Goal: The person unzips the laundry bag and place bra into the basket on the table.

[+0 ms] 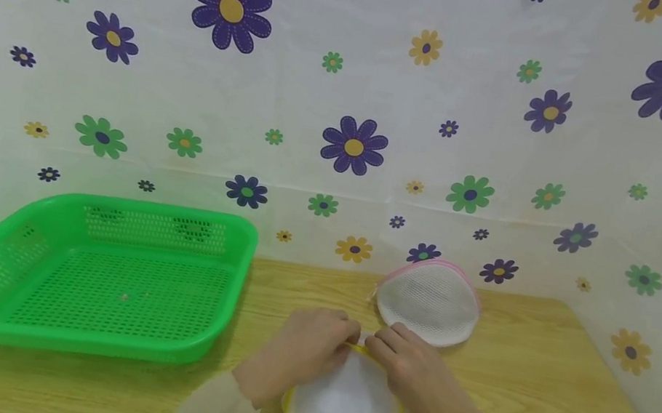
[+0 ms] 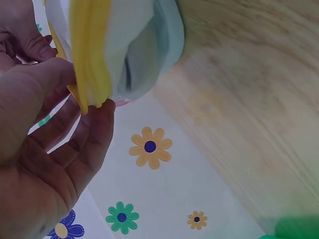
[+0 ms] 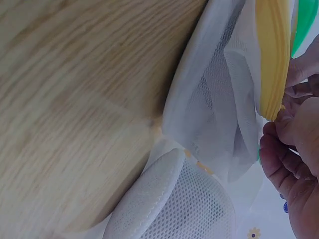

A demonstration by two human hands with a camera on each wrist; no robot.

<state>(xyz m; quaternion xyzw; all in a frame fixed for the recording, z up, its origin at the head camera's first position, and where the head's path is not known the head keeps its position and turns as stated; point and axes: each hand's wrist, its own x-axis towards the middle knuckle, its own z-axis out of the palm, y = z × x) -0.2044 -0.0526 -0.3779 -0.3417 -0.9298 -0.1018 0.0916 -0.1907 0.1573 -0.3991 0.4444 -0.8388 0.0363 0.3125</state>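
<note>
A white mesh laundry bag (image 1: 345, 408) with a yellow zipper edge stands on the table in front of the person. My left hand (image 1: 309, 347) pinches the yellow zipper band (image 2: 92, 55) between thumb and fingers at the bag's far end. Close beside it, my right hand (image 1: 409, 368) pinches the end of the same yellow band (image 3: 273, 59). The bag's soft mesh side (image 3: 209, 104) hangs in folds below the band. Whether anything lies inside the bag, I cannot tell.
Behind the hands, to the right, a second white mesh bag (image 1: 430, 304) with pink trim lies on the wooden table (image 1: 508, 371). A green perforated basket (image 1: 232, 292) stands at the left. A flower-print sheet (image 1: 297, 97) hangs around the back and sides.
</note>
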